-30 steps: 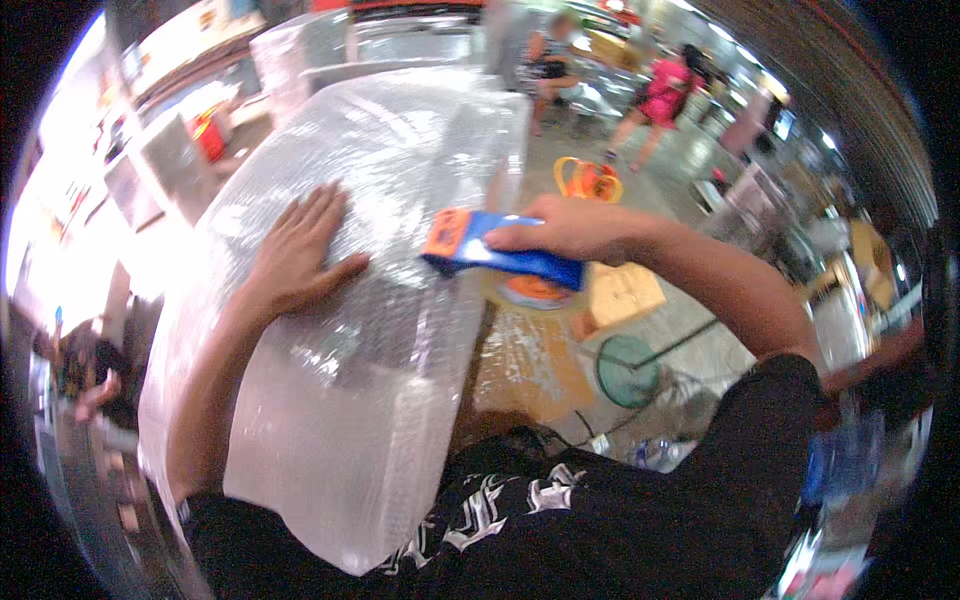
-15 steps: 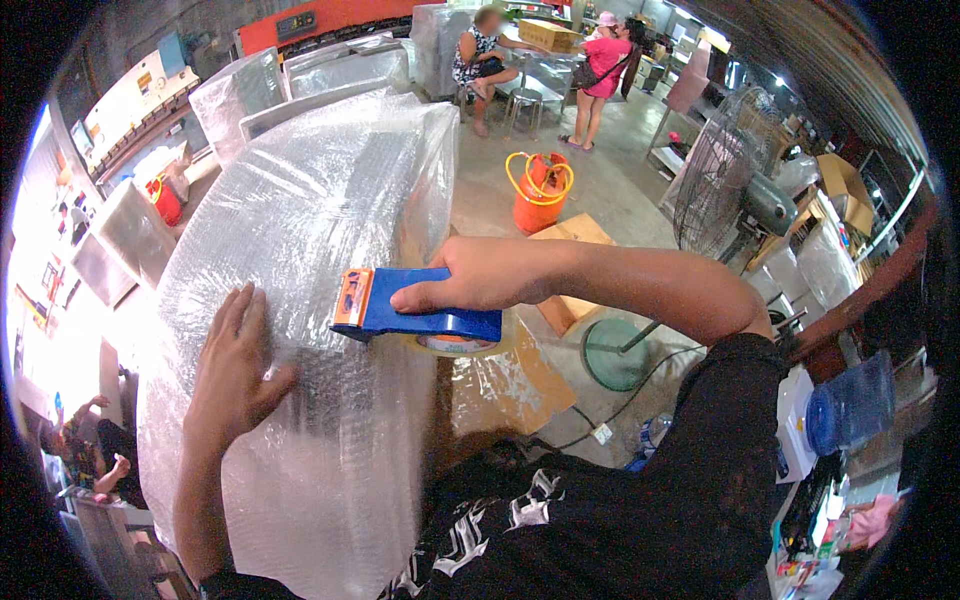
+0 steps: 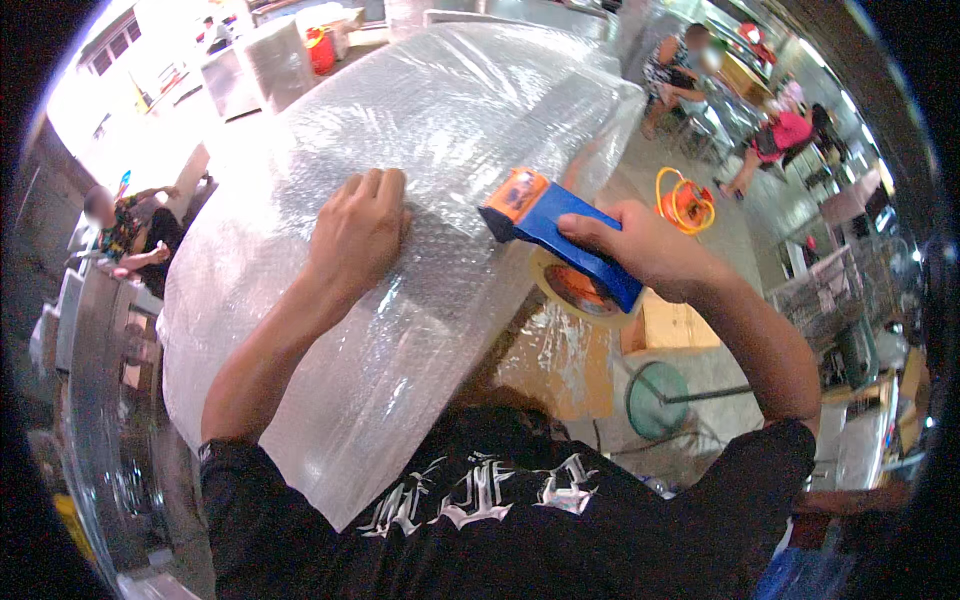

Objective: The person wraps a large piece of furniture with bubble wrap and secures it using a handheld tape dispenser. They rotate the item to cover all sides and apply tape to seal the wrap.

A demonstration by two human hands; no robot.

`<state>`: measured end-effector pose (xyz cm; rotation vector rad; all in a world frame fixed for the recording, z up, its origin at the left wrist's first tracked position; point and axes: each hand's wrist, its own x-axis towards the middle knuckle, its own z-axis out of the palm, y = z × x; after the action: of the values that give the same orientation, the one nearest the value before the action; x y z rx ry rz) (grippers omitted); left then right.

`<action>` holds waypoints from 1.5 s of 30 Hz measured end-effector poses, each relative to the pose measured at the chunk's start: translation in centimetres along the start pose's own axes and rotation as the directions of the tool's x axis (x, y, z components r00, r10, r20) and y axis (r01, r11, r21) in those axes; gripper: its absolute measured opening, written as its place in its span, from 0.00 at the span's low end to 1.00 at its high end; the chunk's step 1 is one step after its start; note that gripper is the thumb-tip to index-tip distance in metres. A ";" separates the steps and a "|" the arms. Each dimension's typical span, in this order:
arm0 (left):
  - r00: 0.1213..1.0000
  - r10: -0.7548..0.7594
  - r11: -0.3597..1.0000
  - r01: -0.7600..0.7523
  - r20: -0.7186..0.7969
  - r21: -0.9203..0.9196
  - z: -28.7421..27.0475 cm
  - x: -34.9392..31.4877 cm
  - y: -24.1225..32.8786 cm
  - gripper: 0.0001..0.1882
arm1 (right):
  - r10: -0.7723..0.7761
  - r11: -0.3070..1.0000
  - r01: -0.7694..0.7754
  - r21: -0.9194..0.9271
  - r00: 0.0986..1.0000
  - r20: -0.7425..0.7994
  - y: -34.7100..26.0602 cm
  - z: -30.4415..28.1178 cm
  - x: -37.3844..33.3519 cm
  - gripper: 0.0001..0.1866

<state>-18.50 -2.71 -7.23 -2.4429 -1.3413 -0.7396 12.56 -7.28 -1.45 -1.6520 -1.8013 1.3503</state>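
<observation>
A large bulky object wrapped in clear bubble wrap (image 3: 350,420) stands in front of me. My left hand (image 3: 362,222) rests on its top, fingers curled under; what they hold, if anything, is hidden. Grasped by its blue body in my right hand (image 3: 650,245) is a tape dispenser (image 3: 575,228), its orange-topped head toward the wrap. A roll of clear tape (image 3: 585,290) hangs beneath the dispenser. The dispenser is over the right edge of the bubble wrap; whether it touches the wrap I cannot tell.
Right of the wrapped object are flattened cardboard (image 3: 555,360), a box (image 3: 680,322), a green round fan base (image 3: 657,400) and an orange gas cylinder (image 3: 686,207) with a yellow hose. People sit at the far left and far right. Metal equipment (image 3: 120,400) lines the left side.
My view has turned left. My left hand went from lying flat with fingers apart to curled on the wrap. The tape dispenser in my right hand is tilted and has shifted toward the wrap's right edge.
</observation>
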 end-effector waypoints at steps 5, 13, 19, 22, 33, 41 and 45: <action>0.995 0.080 0.997 -0.080 0.051 0.008 -0.2 0.3 -0.6 0.13 | 0.023 0.998 -0.022 -0.058 1.000 0.011 0.3 -0.7 0.2 0.33; 0.988 0.129 0.991 -0.127 0.080 -0.030 -0.1 -0.2 0.2 0.11 | 0.007 0.999 -0.009 0.045 0.999 0.044 1.1 -0.7 -0.3 0.34; 0.982 0.127 0.992 -0.127 0.137 -0.008 -0.4 -0.6 0.7 0.11 | -0.031 0.997 0.028 0.077 0.999 0.037 3.3 -0.5 -0.1 0.35; 0.981 0.038 0.999 -0.041 0.192 0.011 -1.0 -1.1 1.8 0.18 | 0.000 1.000 0.000 0.010 0.999 0.035 4.3 -0.7 1.2 0.37; 0.978 -0.204 0.935 0.178 0.054 0.308 0.4 -3.6 13.1 0.25 | -0.120 0.988 0.110 0.105 0.989 0.088 4.0 -0.1 0.1 0.31; 0.990 0.018 0.947 0.028 -0.142 0.320 2.4 -4.6 10.9 0.08 | -0.181 0.983 0.174 0.063 0.974 0.133 4.7 -0.9 0.4 0.31; 0.954 0.055 0.976 0.010 -0.294 0.216 2.4 -4.4 10.7 0.08 | -0.153 0.984 0.142 0.106 0.983 0.101 4.8 -1.1 0.1 0.31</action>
<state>-10.74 -10.51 -11.47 -2.0770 -1.2053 -0.8670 16.14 -7.35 -4.85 -1.3902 -1.8462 1.4621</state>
